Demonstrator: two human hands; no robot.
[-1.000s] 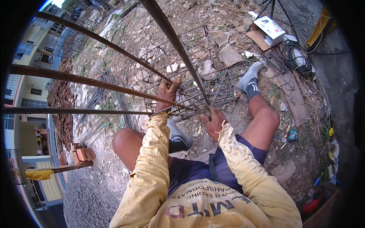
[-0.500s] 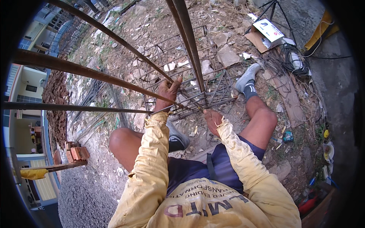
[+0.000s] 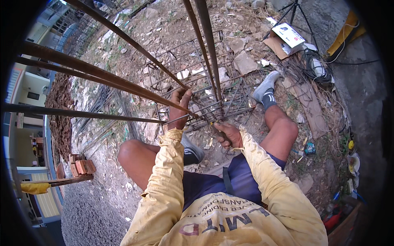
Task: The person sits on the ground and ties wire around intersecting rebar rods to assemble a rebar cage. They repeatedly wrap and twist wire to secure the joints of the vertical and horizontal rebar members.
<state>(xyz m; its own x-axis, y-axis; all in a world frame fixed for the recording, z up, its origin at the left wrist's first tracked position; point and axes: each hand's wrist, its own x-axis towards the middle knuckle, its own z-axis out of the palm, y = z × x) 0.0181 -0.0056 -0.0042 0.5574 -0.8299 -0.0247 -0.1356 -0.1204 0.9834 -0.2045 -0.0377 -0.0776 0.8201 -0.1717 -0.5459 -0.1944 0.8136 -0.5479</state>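
1. Yellow, rumpled sleeves [image 3: 164, 162] cover both forearms; their loose cuffs are best held clear of the rod ends.
2. Closed around a dark, slender tool [image 3: 216, 130], the right hand [image 3: 232, 134] points its tip toward the bars; the tool's exact kind is too small to tell. A firm grip with a loose wrist should give the finest control.
3. Just past it, the left hand [image 3: 177, 115] is wrapped on a rust-brown steel bar [image 3: 123, 37], near where several bars draw together. A steady grasp matters here, with thumb and fingers out of the tool's path.
4. Other long bars [image 3: 211, 45] run toward the upper and left edges; a knock on their far ends would probably jar the join, so small movements suit.
5. Beyond lies a frame of thin rods [image 3: 236, 97] on stony ground, near a grey shoe [image 3: 266, 87]; that foot is best planted clear of it.
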